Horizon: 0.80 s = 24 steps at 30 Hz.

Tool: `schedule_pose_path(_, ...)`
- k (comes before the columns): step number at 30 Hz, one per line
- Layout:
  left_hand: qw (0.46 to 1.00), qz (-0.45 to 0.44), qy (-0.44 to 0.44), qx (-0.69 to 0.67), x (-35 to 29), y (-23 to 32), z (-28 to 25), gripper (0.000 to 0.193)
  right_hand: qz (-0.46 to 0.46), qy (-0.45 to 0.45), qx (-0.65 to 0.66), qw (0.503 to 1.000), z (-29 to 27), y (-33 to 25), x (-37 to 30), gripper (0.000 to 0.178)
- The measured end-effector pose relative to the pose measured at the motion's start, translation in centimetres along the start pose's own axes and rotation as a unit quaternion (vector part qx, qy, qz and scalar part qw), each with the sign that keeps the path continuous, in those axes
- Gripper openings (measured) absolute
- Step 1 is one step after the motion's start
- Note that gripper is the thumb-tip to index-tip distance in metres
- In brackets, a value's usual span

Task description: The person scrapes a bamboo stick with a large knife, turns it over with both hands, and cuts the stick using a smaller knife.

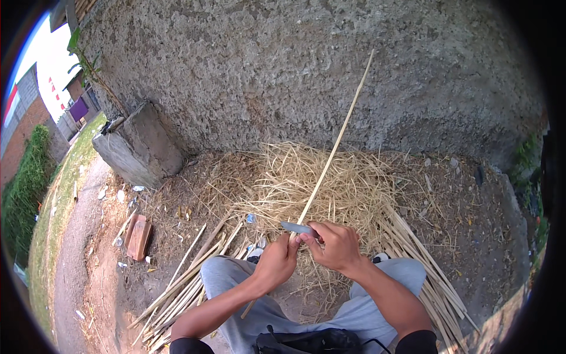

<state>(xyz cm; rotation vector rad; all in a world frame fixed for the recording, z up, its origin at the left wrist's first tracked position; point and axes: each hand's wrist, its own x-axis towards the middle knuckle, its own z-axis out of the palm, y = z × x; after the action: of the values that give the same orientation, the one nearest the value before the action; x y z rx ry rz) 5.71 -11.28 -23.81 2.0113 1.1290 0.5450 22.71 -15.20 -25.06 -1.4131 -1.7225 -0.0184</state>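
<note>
A long, pale bamboo strip (pixel 339 140) runs from between my knees up and to the right, its far tip in front of the wall. My left hand (pixel 276 259) is closed around the strip near its lower part. In my right hand (pixel 336 245) is a knife (pixel 298 228), its grey blade pointing left and lying across the strip just above my left fingers. The knife's handle is mostly hidden in my right fist. My right thumb presses close to the strip beside the left hand.
A heap of thin shavings (pixel 295 177) lies ahead against the rough wall (pixel 283 76). Bundles of bamboo strips rest by my left leg (pixel 188 286) and right leg (pixel 433 283). Farther left are a reddish brick-like block (pixel 138 238) and a concrete block (pixel 141 144).
</note>
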Motion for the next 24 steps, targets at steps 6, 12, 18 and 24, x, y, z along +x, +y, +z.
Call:
schedule_pose_path(6, 1.000, 0.006, 0.009, -0.008, 0.1, -0.4, 0.1, 0.040, 0.012, -0.037, 0.010, 0.999, -0.9, -0.5, 0.4, 0.025)
schedule_pose_path(12, 0.972, -0.077, -0.051, -0.214, 0.6, -0.2, -0.6, 0.032, 0.025, -0.084, -0.026, 0.996, -1.2, -0.5, 0.6, 0.031)
schedule_pose_path(18, 0.888, -0.165, -0.100, -0.418, 0.7, -0.1, -1.3, 0.027, 0.008, -0.137, 0.096, 0.986, -1.5, 0.4, 0.8, 0.039)
schedule_pose_path(24, 0.869, -0.155, -0.121, -0.454, 0.5, 0.1, -1.6, 0.026, -0.020, -0.112, 0.043, 0.993, -1.5, 1.3, 0.9, 0.029)
